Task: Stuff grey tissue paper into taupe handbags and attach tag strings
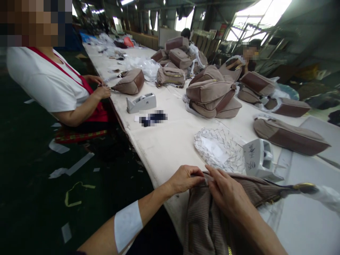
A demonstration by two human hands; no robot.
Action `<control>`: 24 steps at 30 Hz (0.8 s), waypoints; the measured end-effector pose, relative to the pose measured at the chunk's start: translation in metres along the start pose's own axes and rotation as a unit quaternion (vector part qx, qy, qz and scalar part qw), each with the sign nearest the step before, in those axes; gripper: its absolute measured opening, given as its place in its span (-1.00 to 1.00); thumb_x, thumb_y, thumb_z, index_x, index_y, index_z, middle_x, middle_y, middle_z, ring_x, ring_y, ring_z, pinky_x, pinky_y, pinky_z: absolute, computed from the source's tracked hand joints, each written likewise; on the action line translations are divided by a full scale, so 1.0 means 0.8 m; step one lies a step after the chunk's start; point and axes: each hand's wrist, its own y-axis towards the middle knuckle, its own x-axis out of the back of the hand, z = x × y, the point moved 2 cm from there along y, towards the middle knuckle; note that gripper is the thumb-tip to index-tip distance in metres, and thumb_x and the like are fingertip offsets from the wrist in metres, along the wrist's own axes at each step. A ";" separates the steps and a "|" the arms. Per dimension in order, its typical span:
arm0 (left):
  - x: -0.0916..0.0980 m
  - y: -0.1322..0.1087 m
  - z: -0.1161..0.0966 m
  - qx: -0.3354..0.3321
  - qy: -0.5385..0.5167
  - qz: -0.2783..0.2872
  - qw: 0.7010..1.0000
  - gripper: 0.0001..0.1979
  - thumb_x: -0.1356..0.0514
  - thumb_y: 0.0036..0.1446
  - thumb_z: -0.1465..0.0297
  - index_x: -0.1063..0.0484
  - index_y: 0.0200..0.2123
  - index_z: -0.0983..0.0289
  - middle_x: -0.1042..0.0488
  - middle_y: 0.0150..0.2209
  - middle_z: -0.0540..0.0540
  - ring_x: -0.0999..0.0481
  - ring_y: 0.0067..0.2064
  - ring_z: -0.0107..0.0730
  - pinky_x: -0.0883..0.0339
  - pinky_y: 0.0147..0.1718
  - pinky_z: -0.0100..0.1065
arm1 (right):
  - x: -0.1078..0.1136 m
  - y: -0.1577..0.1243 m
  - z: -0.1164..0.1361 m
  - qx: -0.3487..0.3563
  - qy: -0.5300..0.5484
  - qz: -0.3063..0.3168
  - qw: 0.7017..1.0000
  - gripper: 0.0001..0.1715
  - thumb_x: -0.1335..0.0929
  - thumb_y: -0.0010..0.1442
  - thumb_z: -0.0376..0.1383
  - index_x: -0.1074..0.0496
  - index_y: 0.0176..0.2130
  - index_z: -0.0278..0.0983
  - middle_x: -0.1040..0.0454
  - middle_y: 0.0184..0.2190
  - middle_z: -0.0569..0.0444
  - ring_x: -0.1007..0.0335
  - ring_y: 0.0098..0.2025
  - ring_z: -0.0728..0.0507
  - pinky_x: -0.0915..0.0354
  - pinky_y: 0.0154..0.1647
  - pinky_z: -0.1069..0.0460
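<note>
A brown striped handbag [199, 223] with a brass zip lies at the front edge of the table, its upper edge turned toward me. My left hand [184, 179] pinches this edge between thumb and fingers, with a small whitish bit at the fingertips that I cannot make out. Close beside it, my right hand [225, 187] grips the same edge, fingers lying over the fabric. The strap, partly wrapped in white film, runs off to the right. A white sheet [128, 225] lies against my left forearm. Just beyond my right hand stands a grey tape dispenser [256, 157].
A ring of crumpled printed paper [219, 147] lies beyond my hands. Stacked brown bags [212, 92] fill the middle and right of the white table [159, 148]. A second tape dispenser [142, 102] stands farther left. A co-worker in a red apron [90, 88] handles a bag.
</note>
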 end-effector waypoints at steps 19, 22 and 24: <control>0.013 0.005 0.018 0.040 -0.093 0.017 0.995 -0.73 -0.26 -0.03 0.26 -0.49 -0.34 0.37 -0.39 -0.57 -0.02 -0.36 -0.54 -0.53 -0.26 -0.55 -0.48 | 0.012 0.021 0.004 -0.028 -0.018 0.097 0.995 -0.72 -0.11 0.21 -0.29 -0.31 -0.41 -0.26 -0.45 -0.41 -0.02 -0.40 -0.33 -0.18 -0.16 -0.31 -0.02; 0.020 0.009 0.008 0.032 -0.075 0.030 0.996 -0.77 -0.25 -0.01 0.29 -0.50 -0.35 0.36 -0.39 -0.58 -0.03 -0.36 -0.55 -0.54 -0.27 -0.55 -0.49 | 0.013 0.022 0.003 -0.024 0.010 0.087 0.996 -0.70 -0.08 0.19 -0.27 -0.33 -0.34 -0.27 -0.47 -0.39 -0.05 -0.41 -0.32 -0.20 -0.20 -0.29 -0.04; 0.026 0.013 -0.003 0.026 -0.053 0.052 0.997 -0.82 -0.26 -0.01 0.34 -0.52 -0.36 0.34 -0.39 -0.59 -0.04 -0.36 -0.55 -0.56 -0.25 -0.55 -0.51 | 0.013 0.024 0.004 -0.015 0.042 0.073 0.996 -0.64 -0.09 0.20 -0.24 -0.33 -0.17 -0.30 -0.50 -0.31 -0.08 -0.43 -0.27 -0.21 -0.22 -0.23 -0.04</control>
